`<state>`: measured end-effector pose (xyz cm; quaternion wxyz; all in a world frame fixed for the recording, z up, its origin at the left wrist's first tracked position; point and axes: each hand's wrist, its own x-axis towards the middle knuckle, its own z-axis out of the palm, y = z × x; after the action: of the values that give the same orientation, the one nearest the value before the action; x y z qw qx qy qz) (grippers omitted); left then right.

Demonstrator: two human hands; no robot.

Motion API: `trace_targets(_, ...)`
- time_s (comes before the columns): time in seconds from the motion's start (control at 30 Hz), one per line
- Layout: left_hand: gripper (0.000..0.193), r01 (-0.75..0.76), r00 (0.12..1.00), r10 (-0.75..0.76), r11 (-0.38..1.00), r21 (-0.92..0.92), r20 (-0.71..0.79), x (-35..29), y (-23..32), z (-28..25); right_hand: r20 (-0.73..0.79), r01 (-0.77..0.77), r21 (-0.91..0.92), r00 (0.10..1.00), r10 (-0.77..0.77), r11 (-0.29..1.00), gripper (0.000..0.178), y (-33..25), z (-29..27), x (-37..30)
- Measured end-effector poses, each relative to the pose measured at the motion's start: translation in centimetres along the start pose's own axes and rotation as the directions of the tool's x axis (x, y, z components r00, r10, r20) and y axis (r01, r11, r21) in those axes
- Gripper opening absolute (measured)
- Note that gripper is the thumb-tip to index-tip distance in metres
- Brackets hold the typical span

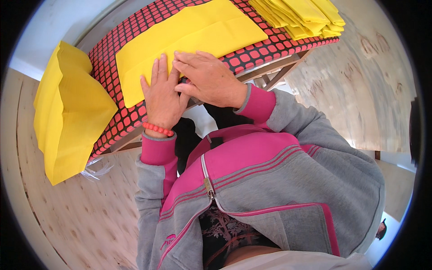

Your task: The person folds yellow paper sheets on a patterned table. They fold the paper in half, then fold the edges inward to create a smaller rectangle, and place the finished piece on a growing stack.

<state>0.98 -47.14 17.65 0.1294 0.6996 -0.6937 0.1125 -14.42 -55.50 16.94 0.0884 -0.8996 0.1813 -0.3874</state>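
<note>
A yellow fabric piece (193, 31), folded into a flat rectangle with a crease along its length, lies on a padded board covered in red-and-black patterned cloth (112, 51). My left hand (163, 96) rests on the fabric's near edge with fingers stretched out, a red bead bracelet at its wrist. Across from the right comes my right hand (210, 80), its fingers extended over the fabric and its thumb lying on the back of my left hand. Neither hand grips anything; both press flat near the middle of the near edge.
At the board's left end another yellow fabric piece (72, 112) drapes over the edge, hanging down. A stack of folded yellow fabric (306, 18) sits at the far right end. Wooden legs (288, 67) support the board, and wood-grain panels (351, 85) lie beyond on the right.
</note>
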Motion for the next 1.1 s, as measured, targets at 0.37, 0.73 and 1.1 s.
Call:
trace_targets(0.37, 0.071, -0.012, 1.000, 0.011, 0.998, -0.054, -0.022, -0.1, 0.1, -0.3, -0.040, -0.237, -0.468, 0.968, 0.247, 0.852, 0.071, 5.7, -7.6, -6.1)
trace_targets(0.73, 0.072, -0.230, 0.962, 0.202, 0.962, -0.144, -0.185, 3.0, 6.5, 1.0, -0.112, -0.226, -0.505, 0.974, 0.196, 0.833, 0.066, 7.2, -8.2, -7.1)
trace_targets(1.1, 0.074, 0.012, 0.999, -0.017, 0.995, -0.104, -0.049, -1.2, 1.5, -0.5, -0.098, -0.199, -0.485, 0.980, 0.173, 0.852, 0.062, 7.3, -8.6, -7.2)
